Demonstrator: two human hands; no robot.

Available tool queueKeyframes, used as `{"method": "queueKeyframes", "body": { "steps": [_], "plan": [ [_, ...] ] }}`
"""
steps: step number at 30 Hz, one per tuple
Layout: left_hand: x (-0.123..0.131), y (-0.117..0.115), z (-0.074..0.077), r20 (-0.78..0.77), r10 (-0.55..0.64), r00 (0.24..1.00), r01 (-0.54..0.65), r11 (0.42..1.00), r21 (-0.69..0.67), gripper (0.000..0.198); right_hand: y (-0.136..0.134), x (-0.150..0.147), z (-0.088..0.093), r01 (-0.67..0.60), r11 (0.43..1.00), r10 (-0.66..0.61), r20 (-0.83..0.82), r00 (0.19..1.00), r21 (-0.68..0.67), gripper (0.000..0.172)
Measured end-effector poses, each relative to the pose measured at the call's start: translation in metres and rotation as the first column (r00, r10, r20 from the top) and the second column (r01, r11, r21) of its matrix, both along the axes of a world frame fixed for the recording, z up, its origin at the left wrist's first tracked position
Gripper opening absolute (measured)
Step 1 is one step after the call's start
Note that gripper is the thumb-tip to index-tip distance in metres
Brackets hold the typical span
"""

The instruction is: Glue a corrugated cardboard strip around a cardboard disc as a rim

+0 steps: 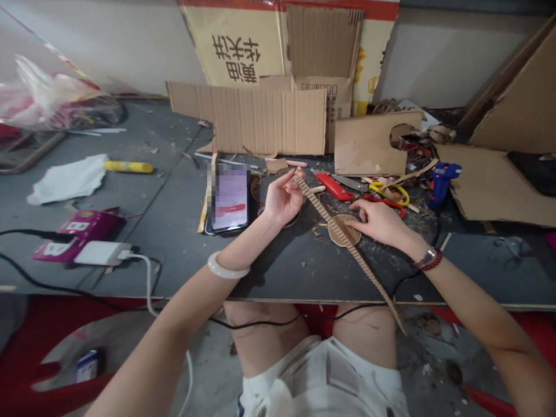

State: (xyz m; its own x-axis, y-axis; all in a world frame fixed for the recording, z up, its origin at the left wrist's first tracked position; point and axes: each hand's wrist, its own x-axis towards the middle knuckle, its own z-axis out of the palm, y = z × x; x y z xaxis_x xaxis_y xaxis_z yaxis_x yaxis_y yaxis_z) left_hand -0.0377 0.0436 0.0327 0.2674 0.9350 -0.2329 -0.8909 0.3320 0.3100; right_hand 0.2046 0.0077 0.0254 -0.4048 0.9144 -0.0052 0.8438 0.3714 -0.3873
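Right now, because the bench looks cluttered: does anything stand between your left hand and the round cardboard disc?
Only the corrugated cardboard strip pinched in your left hand: it runs from those fingers across the round cardboard disc. Otherwise, just scraps on the dark tabletop lie between them.

We see a blue glue gun (pixel 442 184) at right on the counter (pixel 174 243), a phone (pixel 230 198) left of centre, and a white charger (pixel 98 253) at lower left.

White bangle (pixel 228 265), left wrist; metal watch (pixel 425 257), red beaded bracelet (pixel 432 260), right wrist; white shorts (pixel 321 376).
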Motion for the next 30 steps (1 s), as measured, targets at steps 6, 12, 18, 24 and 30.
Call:
{"method": "queueKeyframes", "body": {
  "steps": [6, 12, 18, 24, 30],
  "plan": [
    [-0.001, -0.001, -0.001, -0.061, -0.053, 0.997, 0.056, 0.997, 0.046, 0.028, 0.006, 0.004, -0.011, 0.156, 0.956, -0.167, 0.022, 0.986, 0.249, 0.024],
    [0.0, -0.001, -0.001, -0.105, -0.053, 0.993, 0.057, 0.998, 0.038, 0.026, -0.006, 0.007, -0.001, -0.265, 0.957, 0.272, -0.046, 0.961, 0.121, 0.06],
    [0.0, -0.001, -0.003, -0.048, -0.078, 0.996, 0.081, 0.996, 0.049, 0.028, -0.012, 0.005, -0.003, -0.361, 0.906, 0.374, -0.02, 0.927, 0.222, 0.04],
    [0.001, -0.003, -0.002, -0.064, -0.088, 0.994, 0.091, 0.995, 0.044, 0.025, -0.002, 0.015, -0.003, -0.03, 0.945, 0.129, -0.285, 0.95, 0.327, 0.019],
    [0.0, -0.003, -0.002, -0.069, -0.08, 0.994, 0.083, 0.995, 0.049, 0.027, -0.007, -0.004, -0.005, -0.2, 0.946, 0.023, -0.565, 0.825, -0.253, 0.031]
  ]
}}
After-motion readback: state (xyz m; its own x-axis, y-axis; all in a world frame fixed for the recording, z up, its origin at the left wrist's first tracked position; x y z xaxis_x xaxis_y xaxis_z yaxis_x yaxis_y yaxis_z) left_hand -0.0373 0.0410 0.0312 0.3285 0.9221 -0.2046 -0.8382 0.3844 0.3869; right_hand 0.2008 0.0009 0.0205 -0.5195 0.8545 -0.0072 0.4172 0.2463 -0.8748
